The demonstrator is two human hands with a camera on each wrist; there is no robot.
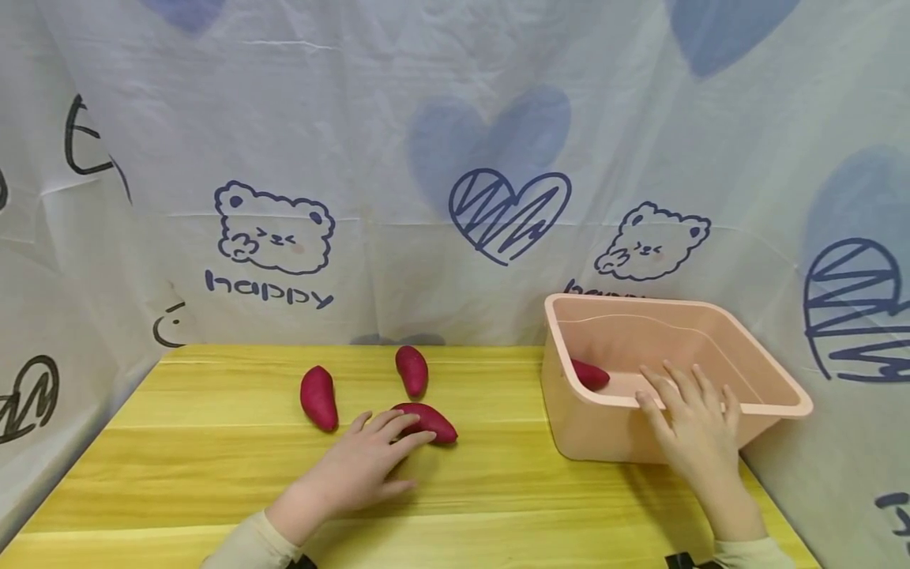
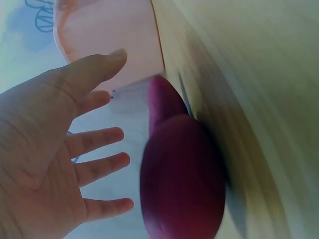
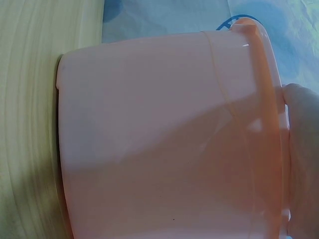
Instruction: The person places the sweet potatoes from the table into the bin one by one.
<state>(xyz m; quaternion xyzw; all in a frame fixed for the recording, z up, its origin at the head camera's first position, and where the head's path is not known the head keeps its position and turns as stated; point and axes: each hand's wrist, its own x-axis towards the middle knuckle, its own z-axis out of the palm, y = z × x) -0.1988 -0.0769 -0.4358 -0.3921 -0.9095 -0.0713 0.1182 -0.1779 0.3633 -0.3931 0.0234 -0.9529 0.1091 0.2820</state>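
Note:
My left hand [image 1: 359, 466] reaches over a dark red sweet potato [image 1: 437, 425] on the table, its fingers extended and spread. Two more sweet potatoes lie nearby, one to the left [image 1: 319, 397] and one farther back [image 1: 412, 371]. In the left wrist view the palm faces a large sweet potato [image 2: 182, 184] with a gap between them. At the right stands a pink plastic bin [image 1: 604, 435]. Over its front rim my right hand [image 1: 700, 435] hangs with spread fingers and holds no sweet potato. Inside the bin, a sweet potato [image 1: 590, 374] is partly hidden by the wall.
The yellow wood-grain table [image 1: 498, 498] ends at the back against a white curtain [image 1: 377, 158] printed with bears and hearts. More curtain hangs along the left and right sides, close to the bin's right end.

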